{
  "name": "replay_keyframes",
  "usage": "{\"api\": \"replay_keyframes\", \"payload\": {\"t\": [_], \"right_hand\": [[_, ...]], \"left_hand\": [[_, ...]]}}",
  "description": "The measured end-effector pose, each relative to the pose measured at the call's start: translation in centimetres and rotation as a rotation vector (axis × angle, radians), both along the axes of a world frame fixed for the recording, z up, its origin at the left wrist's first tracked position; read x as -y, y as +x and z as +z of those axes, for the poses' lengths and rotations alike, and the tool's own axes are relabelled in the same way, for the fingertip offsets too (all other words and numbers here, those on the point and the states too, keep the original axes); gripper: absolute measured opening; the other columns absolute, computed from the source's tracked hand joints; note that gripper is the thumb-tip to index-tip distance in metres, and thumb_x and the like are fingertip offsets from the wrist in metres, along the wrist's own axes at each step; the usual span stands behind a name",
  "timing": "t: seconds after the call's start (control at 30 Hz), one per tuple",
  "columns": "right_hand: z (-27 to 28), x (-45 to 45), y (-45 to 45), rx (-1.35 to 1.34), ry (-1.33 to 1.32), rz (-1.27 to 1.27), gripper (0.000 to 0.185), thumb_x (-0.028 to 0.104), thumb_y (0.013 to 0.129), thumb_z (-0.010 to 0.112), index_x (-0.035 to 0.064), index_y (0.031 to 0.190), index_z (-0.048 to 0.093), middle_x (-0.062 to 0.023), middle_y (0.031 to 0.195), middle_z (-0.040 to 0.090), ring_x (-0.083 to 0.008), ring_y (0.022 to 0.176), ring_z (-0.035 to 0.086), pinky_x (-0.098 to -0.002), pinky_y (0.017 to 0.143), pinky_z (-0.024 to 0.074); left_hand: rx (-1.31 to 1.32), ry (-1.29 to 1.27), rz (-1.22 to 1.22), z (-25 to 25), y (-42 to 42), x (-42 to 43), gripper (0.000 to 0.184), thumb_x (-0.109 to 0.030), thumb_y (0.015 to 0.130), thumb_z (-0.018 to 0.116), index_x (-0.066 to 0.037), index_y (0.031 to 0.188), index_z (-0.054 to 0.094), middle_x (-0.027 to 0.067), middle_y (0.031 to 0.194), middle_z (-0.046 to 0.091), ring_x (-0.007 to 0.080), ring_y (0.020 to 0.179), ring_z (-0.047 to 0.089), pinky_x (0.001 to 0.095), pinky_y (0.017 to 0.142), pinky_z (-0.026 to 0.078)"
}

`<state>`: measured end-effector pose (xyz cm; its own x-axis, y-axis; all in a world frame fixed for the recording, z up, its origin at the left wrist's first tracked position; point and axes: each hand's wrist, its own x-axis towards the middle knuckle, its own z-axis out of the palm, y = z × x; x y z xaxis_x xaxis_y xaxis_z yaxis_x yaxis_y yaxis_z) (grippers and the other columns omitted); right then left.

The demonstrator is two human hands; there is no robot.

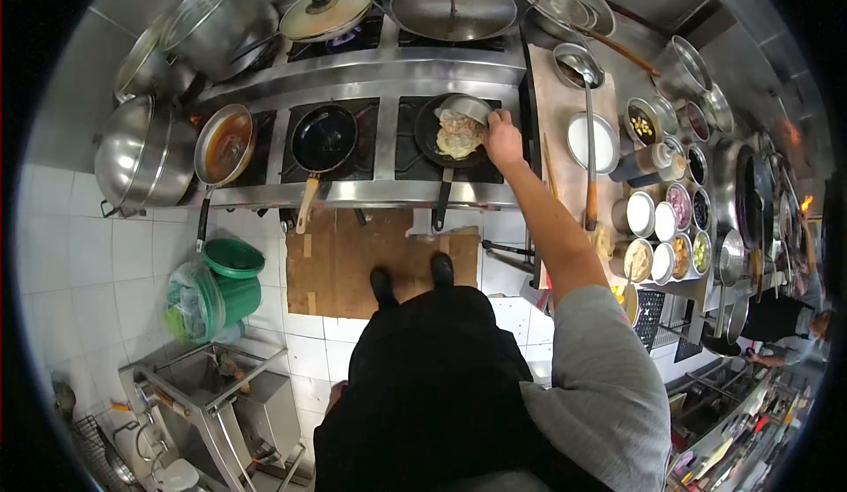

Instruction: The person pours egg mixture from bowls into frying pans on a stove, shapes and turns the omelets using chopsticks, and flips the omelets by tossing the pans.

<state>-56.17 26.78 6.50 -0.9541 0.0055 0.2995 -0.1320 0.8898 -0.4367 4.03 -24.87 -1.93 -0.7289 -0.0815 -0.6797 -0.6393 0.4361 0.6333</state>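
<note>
My right hand [503, 139] grips the rim of a small steel bowl [468, 105], which is tipped over a black frying pan [426, 130] on the front right burner. A pale, lumpy food mixture [458, 139] lies in the pan below the bowl's mouth. The pan's dark handle [444, 194] points toward me, and nobody holds it. Only a sliver of my left hand [336, 395] shows, low beside the black apron; its fingers are hidden.
A dark pan [325, 139] and a steel pan with brown liquid [228, 144] sit on the other front burners. A lidded pan [326, 11] and a wide wok [454, 5] stand behind. Ingredient tubs [637, 213] and a long ladle [589, 157] are at right. Another person [785, 315] stands far right.
</note>
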Motion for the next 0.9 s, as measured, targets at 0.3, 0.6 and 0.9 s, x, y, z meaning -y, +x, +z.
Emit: {"api": "replay_keyframes", "payload": {"t": [0.3, 0.6, 0.9], "right_hand": [[2.4, -1.4, -1.0, -0.089, -0.033, 0.071, 0.024, 0.006, 0.079, 0.066, 0.0023, 0.100, 0.055, -0.0198, 0.124, 0.057, -0.0441, 0.089, 0.065, -0.0520, 0.079, 0.0539], [3.9, -2.1, -0.9, -0.122, -0.073, 0.133, 0.024, 0.003, 0.079, 0.066, 0.0022, 0.101, 0.056, -0.0202, 0.121, 0.059, -0.0452, 0.091, 0.063, -0.0516, 0.078, 0.0534], [3.6, -1.2, -1.0, -0.133, -0.050, 0.174, 0.028, 0.003, 0.077, 0.067, 0.0017, 0.103, 0.056, -0.0197, 0.124, 0.058, -0.0438, 0.096, 0.063, -0.0496, 0.081, 0.0534]], "left_hand": [[0.095, 0.012, 0.169, 3.0, -3.7, -2.2, 0.037, -0.028, 0.095, 0.066, 0.005, 0.110, 0.066, 0.0104, 0.091, 0.072, 0.0168, 0.082, 0.065, 0.0313, 0.074, 0.052], [0.027, 0.124, 0.149, -2.7, -0.1, -1.5, 0.064, -0.056, 0.094, 0.059, 0.006, 0.107, 0.065, 0.0076, 0.090, 0.070, 0.0165, 0.081, 0.062, 0.0314, 0.073, 0.049], [0.042, 0.033, 0.099, 6.3, -3.5, -6.3, 0.057, -0.048, 0.092, 0.065, 0.007, 0.110, 0.064, 0.0103, 0.097, 0.069, 0.0167, 0.086, 0.062, 0.0326, 0.078, 0.050]]}}
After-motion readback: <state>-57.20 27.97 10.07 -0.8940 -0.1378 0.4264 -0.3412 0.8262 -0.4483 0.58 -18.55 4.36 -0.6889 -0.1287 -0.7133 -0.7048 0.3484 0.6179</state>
